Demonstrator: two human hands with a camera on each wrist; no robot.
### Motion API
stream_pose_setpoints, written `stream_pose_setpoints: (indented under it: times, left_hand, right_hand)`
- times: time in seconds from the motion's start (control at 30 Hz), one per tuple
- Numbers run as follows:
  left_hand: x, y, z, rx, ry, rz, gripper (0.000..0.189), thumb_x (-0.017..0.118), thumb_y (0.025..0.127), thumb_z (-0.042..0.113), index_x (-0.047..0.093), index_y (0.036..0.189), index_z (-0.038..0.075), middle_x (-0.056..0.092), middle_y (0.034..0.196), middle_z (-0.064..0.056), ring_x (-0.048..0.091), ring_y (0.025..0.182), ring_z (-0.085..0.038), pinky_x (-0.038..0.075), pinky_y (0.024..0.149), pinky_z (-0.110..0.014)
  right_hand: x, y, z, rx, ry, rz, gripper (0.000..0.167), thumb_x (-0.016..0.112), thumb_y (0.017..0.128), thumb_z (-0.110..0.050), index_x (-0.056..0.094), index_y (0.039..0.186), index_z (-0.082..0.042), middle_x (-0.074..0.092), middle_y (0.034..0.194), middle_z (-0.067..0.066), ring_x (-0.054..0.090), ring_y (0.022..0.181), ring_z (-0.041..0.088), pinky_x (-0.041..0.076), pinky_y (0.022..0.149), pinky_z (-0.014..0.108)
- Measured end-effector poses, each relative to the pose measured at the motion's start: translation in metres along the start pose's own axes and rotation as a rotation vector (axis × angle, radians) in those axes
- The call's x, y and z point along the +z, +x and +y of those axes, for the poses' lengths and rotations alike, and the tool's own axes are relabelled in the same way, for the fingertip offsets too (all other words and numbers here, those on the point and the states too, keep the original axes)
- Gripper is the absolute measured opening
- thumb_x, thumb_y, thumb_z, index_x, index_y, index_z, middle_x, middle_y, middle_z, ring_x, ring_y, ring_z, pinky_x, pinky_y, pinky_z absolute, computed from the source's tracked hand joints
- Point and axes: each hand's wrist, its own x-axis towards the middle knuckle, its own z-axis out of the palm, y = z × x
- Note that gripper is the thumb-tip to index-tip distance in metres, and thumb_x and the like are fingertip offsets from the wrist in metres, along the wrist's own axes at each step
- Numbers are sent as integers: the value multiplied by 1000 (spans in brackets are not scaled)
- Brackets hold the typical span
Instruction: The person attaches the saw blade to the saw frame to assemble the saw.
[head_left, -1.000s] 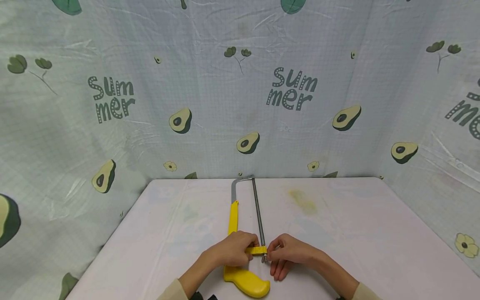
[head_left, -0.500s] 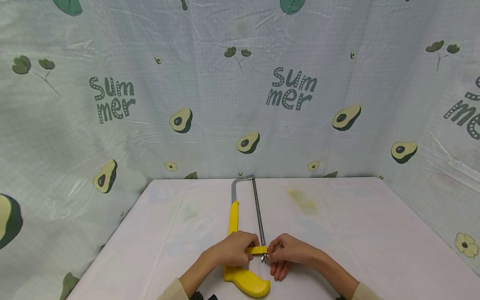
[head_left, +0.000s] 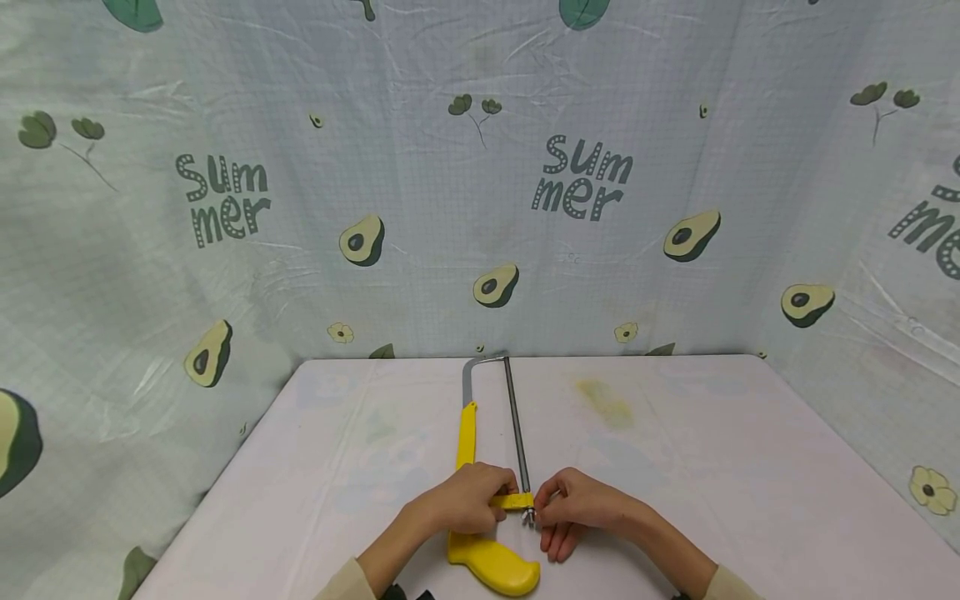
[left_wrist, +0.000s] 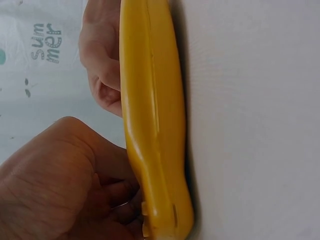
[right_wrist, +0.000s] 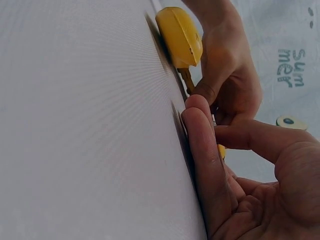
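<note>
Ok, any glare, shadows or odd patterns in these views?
Head: soft light, with pale glints on creases of the printed sheet. Left wrist: the left hand is dim, and a dark shadow edges the yellow handle. Right wrist: fine rippled banding across the white tabletop, shadow beside the right hand.

The sheet (head_left: pixel 450 208) reads "sum" over "mer" in 2 complete prints, both well beyond the fingers (head_left: pixel 555 542): 1 print (head_left: pixel 223 200) to their left, 1 print (head_left: pixel 582 177) slightly right. Far right of them, a 3rd print (head_left: pixel 922 229) is cut off.
</note>
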Motion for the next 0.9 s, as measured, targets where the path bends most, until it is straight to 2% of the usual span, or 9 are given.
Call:
stream_pose_setpoints:
  times: [0.37,0.9]
  left_hand:
    - [-1,0,0,-18,-5,-8,19,73,89,10,66,104,20,61,88,10,50,79,-4,44,78,-20]
    - [-1,0,1,13,27,-26,20,73,92,8,63,105,20,56,85,13,49,79,-4,43,77,-19]
  right_hand:
    - [0,0,0,-5,-8,4,17,65,94,-11,62,103,3,73,72,7,73,59,13,58,55,25]
    - [2,0,0,4,-18,18,14,65,94,-11,61,101,2,73,71,6,72,58,12,57,54,24]
